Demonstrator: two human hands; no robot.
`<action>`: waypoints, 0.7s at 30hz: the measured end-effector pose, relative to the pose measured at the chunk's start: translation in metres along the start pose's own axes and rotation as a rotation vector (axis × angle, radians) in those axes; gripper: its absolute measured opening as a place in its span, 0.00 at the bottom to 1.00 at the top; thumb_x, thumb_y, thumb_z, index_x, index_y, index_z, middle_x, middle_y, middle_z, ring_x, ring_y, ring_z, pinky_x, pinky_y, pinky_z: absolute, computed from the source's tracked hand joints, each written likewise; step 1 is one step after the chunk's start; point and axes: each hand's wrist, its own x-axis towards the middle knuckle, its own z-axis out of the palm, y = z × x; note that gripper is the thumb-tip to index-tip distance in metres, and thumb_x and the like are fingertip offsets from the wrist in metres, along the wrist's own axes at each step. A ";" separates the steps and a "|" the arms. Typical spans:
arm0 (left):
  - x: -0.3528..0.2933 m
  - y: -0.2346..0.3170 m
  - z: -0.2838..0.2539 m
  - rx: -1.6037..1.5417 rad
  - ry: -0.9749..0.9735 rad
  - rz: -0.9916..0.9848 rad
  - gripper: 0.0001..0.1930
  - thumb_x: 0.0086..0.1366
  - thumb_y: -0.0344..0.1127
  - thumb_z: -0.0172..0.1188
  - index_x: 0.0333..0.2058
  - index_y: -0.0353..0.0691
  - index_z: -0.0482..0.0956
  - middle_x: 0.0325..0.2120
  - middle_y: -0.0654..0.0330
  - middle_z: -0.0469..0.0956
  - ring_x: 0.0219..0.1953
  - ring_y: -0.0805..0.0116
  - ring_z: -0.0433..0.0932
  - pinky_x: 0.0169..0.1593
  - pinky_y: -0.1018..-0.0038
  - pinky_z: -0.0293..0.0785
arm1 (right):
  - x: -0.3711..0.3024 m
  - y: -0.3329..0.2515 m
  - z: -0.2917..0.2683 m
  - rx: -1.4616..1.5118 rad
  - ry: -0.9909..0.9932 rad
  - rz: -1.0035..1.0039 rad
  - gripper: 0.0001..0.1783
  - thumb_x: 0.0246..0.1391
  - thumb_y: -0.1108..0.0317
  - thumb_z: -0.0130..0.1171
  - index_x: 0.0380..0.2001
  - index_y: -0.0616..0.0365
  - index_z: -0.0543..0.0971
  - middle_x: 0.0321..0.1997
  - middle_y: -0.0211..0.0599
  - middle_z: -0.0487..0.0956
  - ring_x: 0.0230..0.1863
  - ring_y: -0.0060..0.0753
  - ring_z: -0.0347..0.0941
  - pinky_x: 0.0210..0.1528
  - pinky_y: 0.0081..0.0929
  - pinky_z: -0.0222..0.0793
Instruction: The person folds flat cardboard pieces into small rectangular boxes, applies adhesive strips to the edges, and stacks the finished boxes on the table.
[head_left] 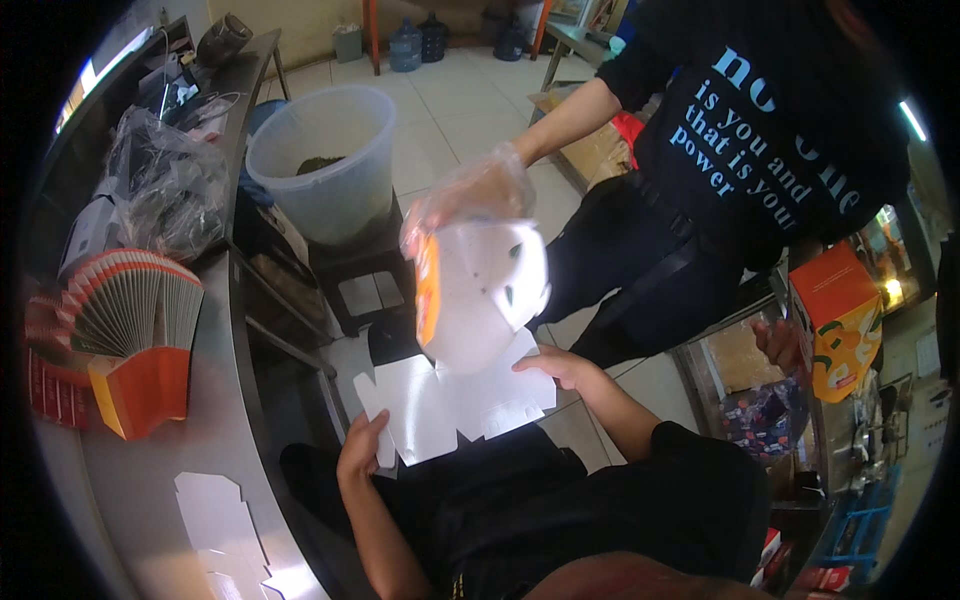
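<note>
A flat white cardboard box blank is stretched between my two hands above my lap. My left hand pinches its left flap, thumb on top. At its right edge my right hand grips the card with thumb above and fingers beneath. Just over the blank, a co-worker's hand in a clear plastic glove holds an open box, white inside with an orange side. That box hides part of the blank's upper edge.
On the steel table at left lie a fanned stack of orange folded boxes, another white blank and crumpled plastic bags. Ahead stands a translucent tub with dark contents. Another hand shows beside an orange box at right.
</note>
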 end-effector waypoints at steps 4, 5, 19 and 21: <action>-0.012 0.019 0.020 0.137 0.027 -0.037 0.24 0.72 0.35 0.57 0.61 0.27 0.70 0.56 0.52 0.78 0.56 0.60 0.77 0.60 0.66 0.70 | 0.009 0.053 -0.020 0.168 -0.022 0.044 0.26 0.57 0.62 0.65 0.57 0.62 0.76 0.52 0.42 0.83 0.51 0.36 0.81 0.56 0.36 0.77; -0.016 0.020 0.022 0.126 0.024 -0.026 0.23 0.73 0.36 0.56 0.61 0.28 0.70 0.55 0.52 0.78 0.54 0.62 0.77 0.60 0.68 0.71 | 0.009 0.060 -0.025 0.219 -0.076 0.086 0.24 0.58 0.64 0.64 0.56 0.64 0.76 0.51 0.42 0.83 0.49 0.37 0.82 0.54 0.37 0.79; -0.040 -0.002 0.014 -0.078 0.121 0.052 0.23 0.73 0.35 0.55 0.61 0.28 0.69 0.53 0.50 0.79 0.54 0.60 0.79 0.58 0.68 0.73 | 0.005 0.022 0.010 0.002 -0.047 -0.006 0.32 0.55 0.63 0.65 0.60 0.65 0.72 0.53 0.43 0.80 0.53 0.38 0.79 0.56 0.35 0.75; -0.039 0.001 0.018 -0.073 0.122 0.063 0.22 0.73 0.34 0.55 0.61 0.28 0.70 0.52 0.50 0.79 0.52 0.60 0.80 0.56 0.67 0.75 | 0.003 0.024 0.008 0.022 -0.041 -0.019 0.31 0.55 0.63 0.65 0.60 0.65 0.72 0.52 0.43 0.81 0.53 0.37 0.80 0.56 0.34 0.75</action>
